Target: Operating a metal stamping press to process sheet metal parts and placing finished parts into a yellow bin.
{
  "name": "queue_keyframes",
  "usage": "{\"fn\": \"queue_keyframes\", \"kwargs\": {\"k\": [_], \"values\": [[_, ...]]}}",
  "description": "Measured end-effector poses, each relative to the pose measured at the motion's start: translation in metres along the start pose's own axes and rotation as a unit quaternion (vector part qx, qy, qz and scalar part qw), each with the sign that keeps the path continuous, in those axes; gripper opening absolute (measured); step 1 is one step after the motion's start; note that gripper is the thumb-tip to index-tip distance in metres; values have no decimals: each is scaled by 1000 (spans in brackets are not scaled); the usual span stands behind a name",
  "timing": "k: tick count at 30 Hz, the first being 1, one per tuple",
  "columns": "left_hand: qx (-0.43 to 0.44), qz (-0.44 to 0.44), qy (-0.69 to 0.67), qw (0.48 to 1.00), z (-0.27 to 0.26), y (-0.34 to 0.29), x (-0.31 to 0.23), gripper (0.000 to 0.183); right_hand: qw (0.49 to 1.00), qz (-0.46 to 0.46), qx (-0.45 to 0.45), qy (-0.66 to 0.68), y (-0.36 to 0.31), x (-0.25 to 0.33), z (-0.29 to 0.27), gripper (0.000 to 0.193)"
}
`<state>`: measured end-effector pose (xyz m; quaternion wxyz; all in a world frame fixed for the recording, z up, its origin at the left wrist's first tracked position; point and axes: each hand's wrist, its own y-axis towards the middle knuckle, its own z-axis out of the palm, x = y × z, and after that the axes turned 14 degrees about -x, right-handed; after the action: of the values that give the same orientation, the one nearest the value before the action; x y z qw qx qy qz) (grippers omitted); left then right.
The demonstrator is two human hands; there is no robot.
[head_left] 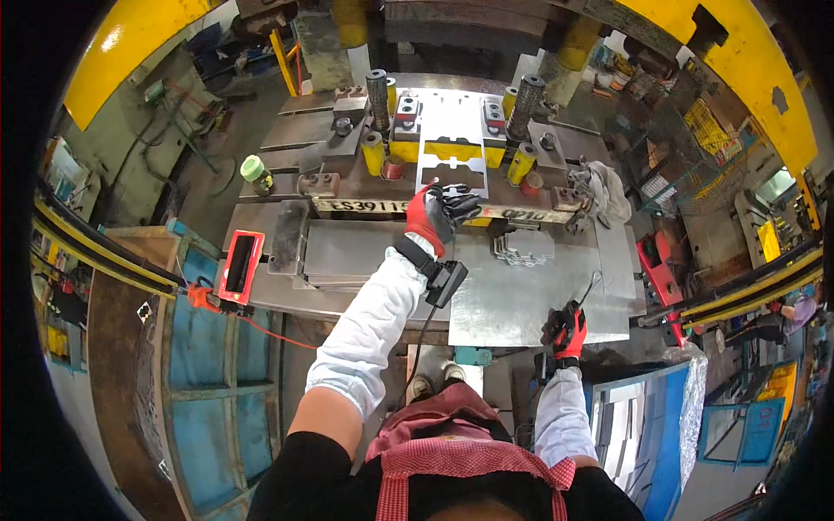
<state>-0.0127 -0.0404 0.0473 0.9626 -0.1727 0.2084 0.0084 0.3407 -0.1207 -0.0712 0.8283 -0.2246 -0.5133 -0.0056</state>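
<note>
My left hand (437,214), in a red and black glove, reaches to the near end of a shiny metal strip (452,130) with shaped cutouts. Its fingers are stretched out toward the right; whether they touch the strip I cannot tell. The strip lies on the press die between two dark guide posts. At the front right, my right hand (566,332), gloved alike, is closed around a thin metal hook (592,286) that points away from me. Beneath the hook spreads a large flat metal sheet (486,304). A small pile of cut metal pieces (524,247) rests on that sheet.
Stacked flat plates (352,252) lie left of my left hand. Further left are a red-framed box (241,267) and a green-capped bottle (254,174). A grey rag (602,195) hangs at the die's right. Yellow-black bars (751,289) flank the press; a blue bin (647,434) stands lower right.
</note>
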Motion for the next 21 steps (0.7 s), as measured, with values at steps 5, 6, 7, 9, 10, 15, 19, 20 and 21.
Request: {"fn": "queue_keyframes", "kwargs": {"k": [5,6,7,9,10,15,19,20,21], "values": [[-21,-3,-1,1000,2,1,1,50,999,-45,-30,-7,9,-10,-10,18],[-22,-4,6,1000,2,3,0,50,999,-27,4,32,6,-6,-6,18],[-37,-11,2,999,3,5,0,50,999,-47,9,15,13,-10,-10,19],[-38,-3,2,999,3,4,2,50,999,-52,-13,4,11,-11,-12,20],[-40,3,2,999,6,4,3,49,998,-57,-35,-7,11,-10,-11,20],[-31,-6,-1,1000,1,5,1,52,998,-39,-32,24,17,-15,-16,20],[-39,5,8,999,2,6,3,51,998,-45,-40,4,16,-14,-14,22],[-39,6,9,999,0,6,4,51,998,-44,-43,-1,14,-13,-13,22],[-35,12,13,999,0,6,4,51,998,-44,-43,1,14,-12,-14,22]]}}
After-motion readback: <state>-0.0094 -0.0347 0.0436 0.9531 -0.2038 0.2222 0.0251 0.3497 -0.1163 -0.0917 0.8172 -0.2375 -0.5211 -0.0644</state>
